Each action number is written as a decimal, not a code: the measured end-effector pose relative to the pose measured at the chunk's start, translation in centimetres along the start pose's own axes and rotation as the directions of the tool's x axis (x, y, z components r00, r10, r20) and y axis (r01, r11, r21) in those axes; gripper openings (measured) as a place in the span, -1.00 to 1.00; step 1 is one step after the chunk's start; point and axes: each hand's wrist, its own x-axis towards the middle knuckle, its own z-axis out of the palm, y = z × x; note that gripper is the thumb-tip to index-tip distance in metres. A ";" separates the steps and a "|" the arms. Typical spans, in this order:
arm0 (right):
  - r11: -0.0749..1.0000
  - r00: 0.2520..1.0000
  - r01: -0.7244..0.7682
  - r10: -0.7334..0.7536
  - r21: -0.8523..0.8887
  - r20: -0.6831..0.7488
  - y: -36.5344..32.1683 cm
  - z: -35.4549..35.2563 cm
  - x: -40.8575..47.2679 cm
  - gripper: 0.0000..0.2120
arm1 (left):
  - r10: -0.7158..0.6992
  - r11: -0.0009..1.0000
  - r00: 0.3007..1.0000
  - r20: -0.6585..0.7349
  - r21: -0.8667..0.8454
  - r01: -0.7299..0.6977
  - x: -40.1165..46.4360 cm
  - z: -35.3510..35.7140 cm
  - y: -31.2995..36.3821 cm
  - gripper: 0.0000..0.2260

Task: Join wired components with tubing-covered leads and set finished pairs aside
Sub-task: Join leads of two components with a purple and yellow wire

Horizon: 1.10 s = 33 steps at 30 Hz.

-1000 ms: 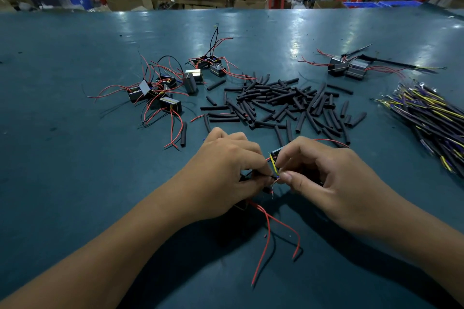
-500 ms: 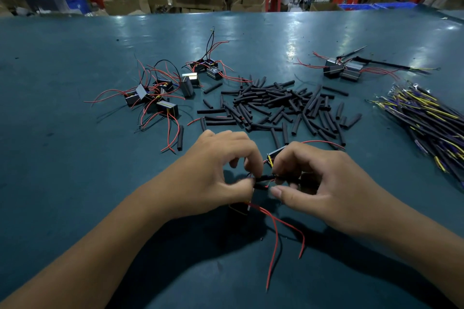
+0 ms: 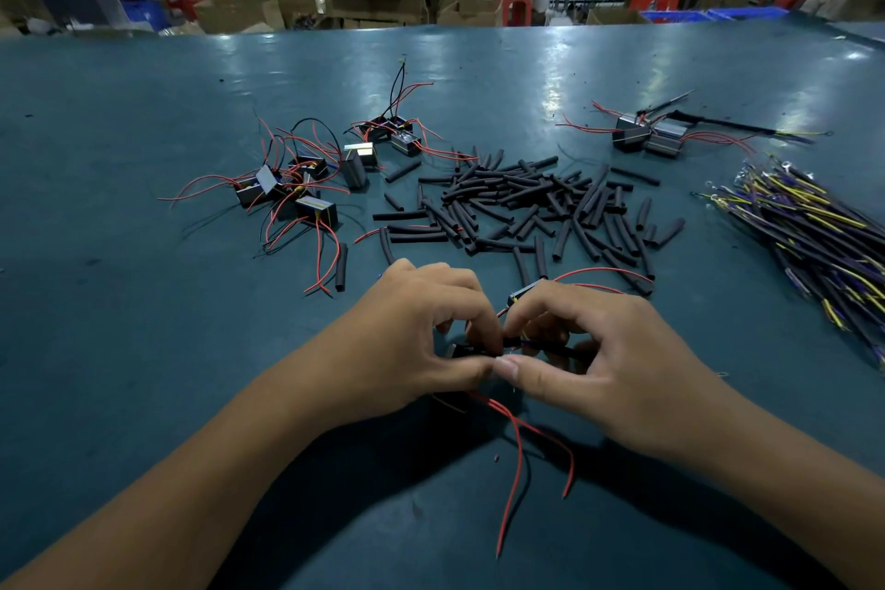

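Note:
My left hand (image 3: 412,340) and my right hand (image 3: 594,364) meet thumb to thumb low on the teal table (image 3: 119,350). Between their fingertips lies a black tubing piece (image 3: 550,348) on a lead, and both hands pinch it. A small black component (image 3: 519,295) shows above my right index finger. Its red wires (image 3: 519,460) trail toward me under the hands. What my left palm covers is hidden.
Loose black tubing pieces (image 3: 527,206) are scattered mid-table. Several wired components (image 3: 306,187) with red leads lie to the left. A joined pair (image 3: 646,137) sits at the back right. A bundle of yellow and purple leads (image 3: 814,235) lies at the right edge.
The yellow lead tip seen between my hands earlier is now hidden by the black tubing. Both hands have drawn closer, thumbs touching. The red wires hang straighter toward me.

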 end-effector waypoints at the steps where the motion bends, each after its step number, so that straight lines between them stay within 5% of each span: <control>1: 1.000 1.000 0.001 -0.001 0.015 0.000 0.0 0.0 0.0 -0.84 | 0.003 1.000 1.000 -0.002 0.007 -0.003 0.0 0.0 0.0 -0.89; 33: 0.995 0.989 0.075 -0.066 -0.063 0.134 0.4 -0.5 0.0 -0.89 | 0.063 0.998 0.994 0.095 -0.037 -0.060 -0.3 -0.3 -1.3 -0.89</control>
